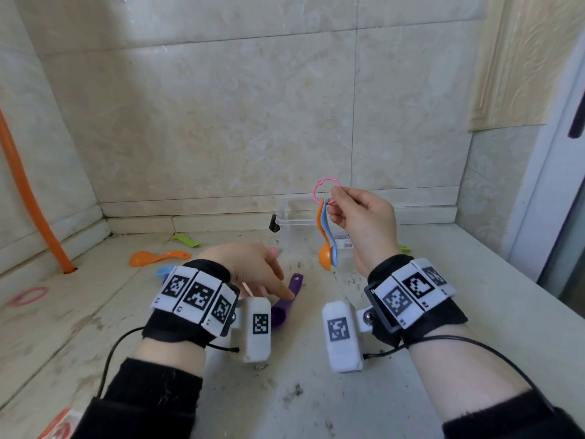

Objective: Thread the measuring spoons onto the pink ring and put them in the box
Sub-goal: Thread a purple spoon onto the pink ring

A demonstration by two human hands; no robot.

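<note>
My right hand is raised above the counter and pinches the pink ring. An orange spoon and a blue spoon hang from the ring. Lower down, my left hand reaches over a purple spoon that lies on the counter, with the fingertips at its handle. Other loose spoons lie on the left: an orange spoon, a green spoon and a blue spoon partly hidden by my wrist. A clear plastic box stands at the back against the wall.
A second pink ring lies at the far left of the counter. An orange hose runs down the left wall into the counter. Tiled walls close off the back and left. Dirt specks are scattered on the counter.
</note>
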